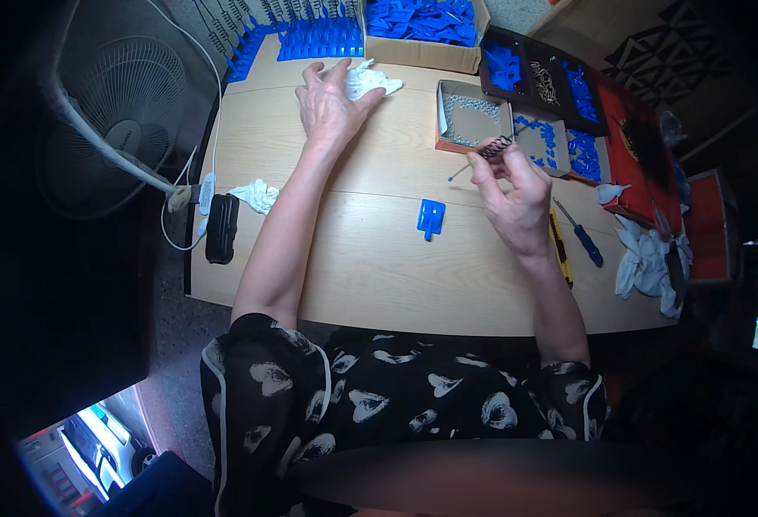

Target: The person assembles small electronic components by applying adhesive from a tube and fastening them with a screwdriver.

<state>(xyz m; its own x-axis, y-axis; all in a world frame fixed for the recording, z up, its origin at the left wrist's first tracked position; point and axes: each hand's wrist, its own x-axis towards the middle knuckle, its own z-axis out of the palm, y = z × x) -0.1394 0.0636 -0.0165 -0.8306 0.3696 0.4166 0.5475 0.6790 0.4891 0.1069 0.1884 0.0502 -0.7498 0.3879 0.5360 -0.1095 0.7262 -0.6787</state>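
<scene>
My left hand (332,103) reaches far across the light wooden table (379,276), fingers spread, resting against a crumpled white cloth (370,82). My right hand (512,194) is raised near the middle right and pinches a small dark coiled spring (494,147) between thumb and fingertips. A thin pin with a blue tip (459,173) lies just left of that hand. One blue plastic part (430,217) lies flat on the table between my arms.
An open box of small pale pieces (474,116) stands beyond my right hand, with trays of blue parts (560,142) beside it. A cardboard box of blue parts (422,26) is at the back. Blue-handled screwdriver (579,233), white gloves (646,258), fan (116,121) at left.
</scene>
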